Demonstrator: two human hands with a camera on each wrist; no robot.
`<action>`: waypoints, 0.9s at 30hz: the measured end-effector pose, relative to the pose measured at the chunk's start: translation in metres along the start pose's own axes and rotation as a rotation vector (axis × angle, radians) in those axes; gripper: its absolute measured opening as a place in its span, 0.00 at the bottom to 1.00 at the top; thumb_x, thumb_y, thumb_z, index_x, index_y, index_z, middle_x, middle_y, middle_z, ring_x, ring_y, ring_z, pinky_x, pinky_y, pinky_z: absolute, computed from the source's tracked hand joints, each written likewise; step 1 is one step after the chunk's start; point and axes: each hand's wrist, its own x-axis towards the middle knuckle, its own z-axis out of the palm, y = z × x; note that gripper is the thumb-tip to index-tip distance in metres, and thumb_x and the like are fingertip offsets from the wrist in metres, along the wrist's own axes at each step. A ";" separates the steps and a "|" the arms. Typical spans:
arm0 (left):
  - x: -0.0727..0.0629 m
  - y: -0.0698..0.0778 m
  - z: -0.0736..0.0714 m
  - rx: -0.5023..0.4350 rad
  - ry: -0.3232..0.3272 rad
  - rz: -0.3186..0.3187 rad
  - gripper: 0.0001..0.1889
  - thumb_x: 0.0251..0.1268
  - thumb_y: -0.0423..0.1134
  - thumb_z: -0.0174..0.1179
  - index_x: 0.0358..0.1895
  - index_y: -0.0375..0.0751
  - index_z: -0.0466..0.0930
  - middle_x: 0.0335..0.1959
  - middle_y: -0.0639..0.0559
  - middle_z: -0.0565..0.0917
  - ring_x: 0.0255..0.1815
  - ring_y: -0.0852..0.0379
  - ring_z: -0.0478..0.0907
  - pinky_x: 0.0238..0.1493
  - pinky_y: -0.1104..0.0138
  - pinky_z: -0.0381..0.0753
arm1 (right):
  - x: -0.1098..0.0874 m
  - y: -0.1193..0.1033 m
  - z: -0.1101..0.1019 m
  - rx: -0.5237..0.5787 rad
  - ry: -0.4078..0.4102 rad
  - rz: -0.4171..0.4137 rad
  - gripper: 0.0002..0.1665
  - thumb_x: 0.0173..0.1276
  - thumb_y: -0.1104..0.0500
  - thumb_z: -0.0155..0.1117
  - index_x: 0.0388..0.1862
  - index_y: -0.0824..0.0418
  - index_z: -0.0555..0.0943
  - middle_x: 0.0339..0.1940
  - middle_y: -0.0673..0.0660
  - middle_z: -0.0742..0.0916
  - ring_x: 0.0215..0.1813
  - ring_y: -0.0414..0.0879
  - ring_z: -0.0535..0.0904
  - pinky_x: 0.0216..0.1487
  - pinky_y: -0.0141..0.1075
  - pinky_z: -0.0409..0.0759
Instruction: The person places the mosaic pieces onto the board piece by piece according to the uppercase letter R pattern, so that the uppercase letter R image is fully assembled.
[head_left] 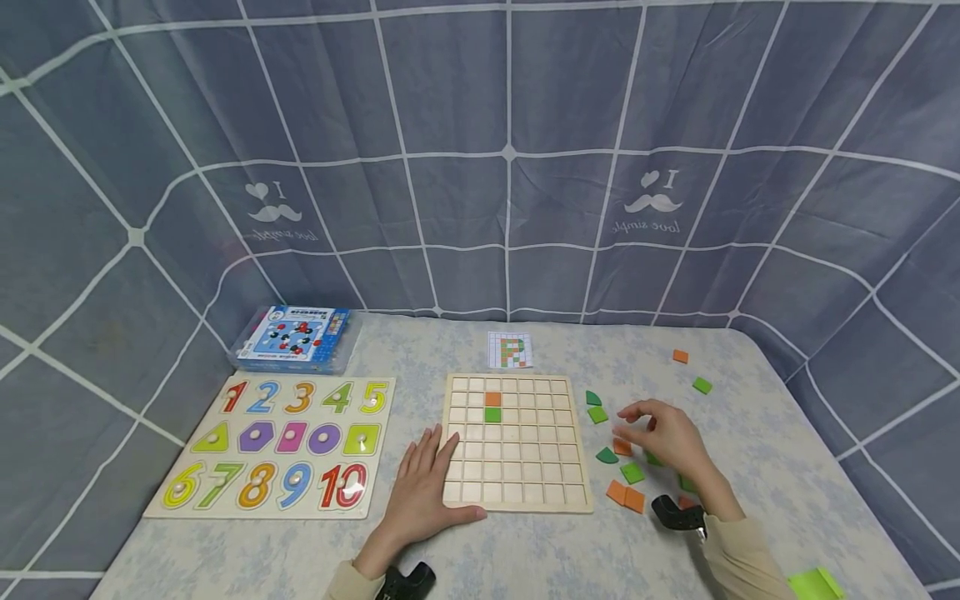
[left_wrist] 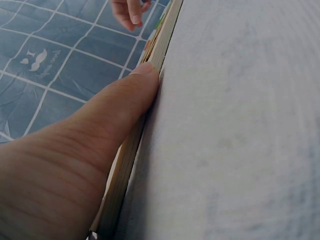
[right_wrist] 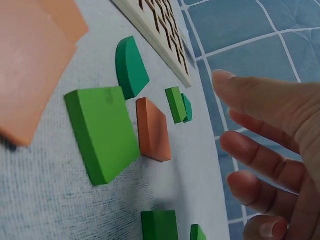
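Observation:
A wooden grid board lies mid-table, with an orange square tile and a green square tile in neighbouring cells of one column. My left hand rests flat at the board's lower left corner, fingers along its left side. In the left wrist view, the thumb lies against the board's edge. My right hand hovers above scattered tiles right of the board, fingers loosely bent, nothing between them. Below it the right wrist view shows an orange tile, a green tile and a dark green quarter-round tile.
Behind the board lies a small printed pattern card. A number puzzle board takes up the left side, a clear plastic box behind it. One orange tile and one green tile lie farther back at right.

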 end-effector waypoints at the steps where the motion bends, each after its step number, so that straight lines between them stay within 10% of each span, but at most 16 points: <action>1: 0.000 0.000 0.000 -0.001 0.000 0.000 0.58 0.39 0.71 0.65 0.72 0.37 0.58 0.72 0.34 0.53 0.73 0.38 0.44 0.69 0.46 0.42 | 0.000 0.001 0.000 -0.001 -0.015 0.008 0.16 0.57 0.50 0.73 0.41 0.57 0.86 0.37 0.51 0.84 0.26 0.44 0.70 0.22 0.36 0.68; 27: -0.001 -0.002 0.002 -0.004 -0.001 -0.004 0.59 0.39 0.73 0.64 0.73 0.39 0.57 0.73 0.36 0.52 0.74 0.40 0.43 0.69 0.47 0.42 | -0.004 0.005 0.002 -0.022 -0.165 0.065 0.19 0.54 0.48 0.74 0.40 0.57 0.86 0.34 0.49 0.83 0.26 0.43 0.71 0.25 0.37 0.70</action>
